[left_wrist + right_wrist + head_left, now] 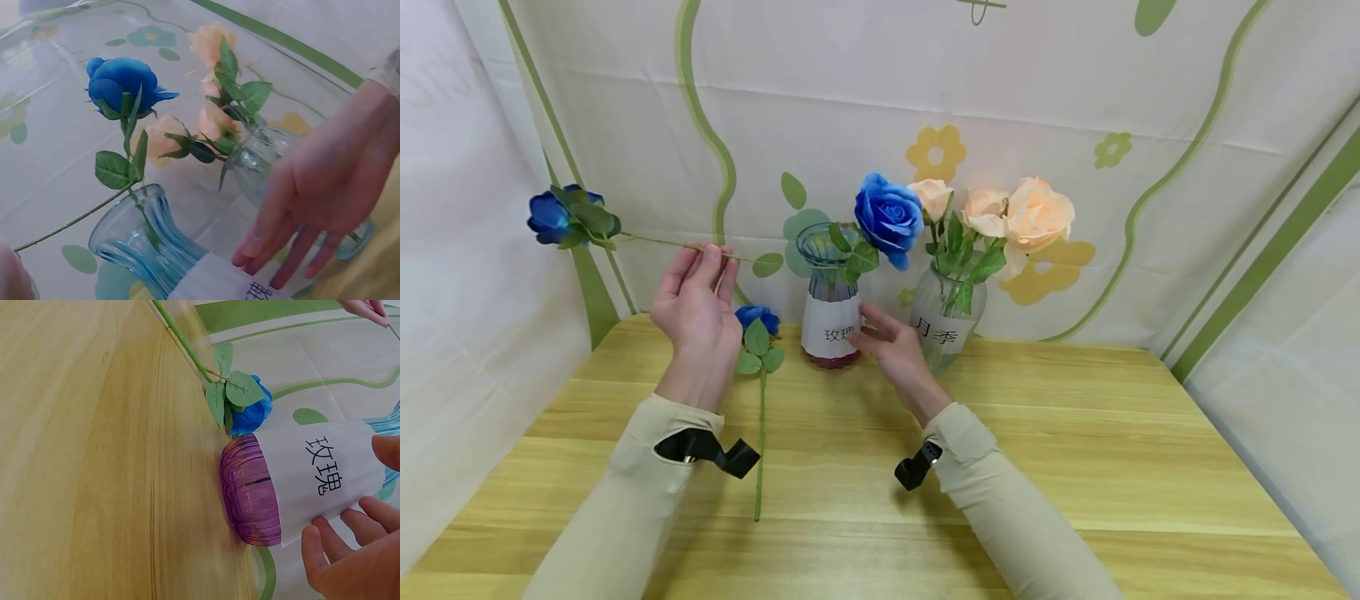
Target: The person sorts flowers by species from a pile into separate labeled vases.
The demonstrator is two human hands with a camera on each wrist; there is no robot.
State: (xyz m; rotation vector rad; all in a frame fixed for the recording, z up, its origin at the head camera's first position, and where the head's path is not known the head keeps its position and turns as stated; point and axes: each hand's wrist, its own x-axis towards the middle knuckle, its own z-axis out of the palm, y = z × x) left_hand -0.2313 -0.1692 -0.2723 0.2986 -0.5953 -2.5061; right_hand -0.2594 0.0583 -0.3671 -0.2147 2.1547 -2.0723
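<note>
My left hand (698, 312) pinches the thin stem of a blue rose (550, 218) between thumb and fingertips. The stem lies nearly level, its bloom out to the left and its other end pointing toward the blue glass vase (829, 287). That vase stands upright, with a purple base (250, 490) and a white paper label reading 玫瑰. A second blue rose (891, 215) leans over its rim to the right. Beside the label, my right hand (898, 354) rests its fingertips on the vase's right side, fingers fairly straight. Another blue rose (253, 415) lies on the table.
To the right of the blue vase stands a clear glass vase (951, 300) labelled 月季, holding several peach roses (1037, 212). A white curtain (850, 100) printed with green and yellow patterns hangs directly behind the wooden table (1075, 467).
</note>
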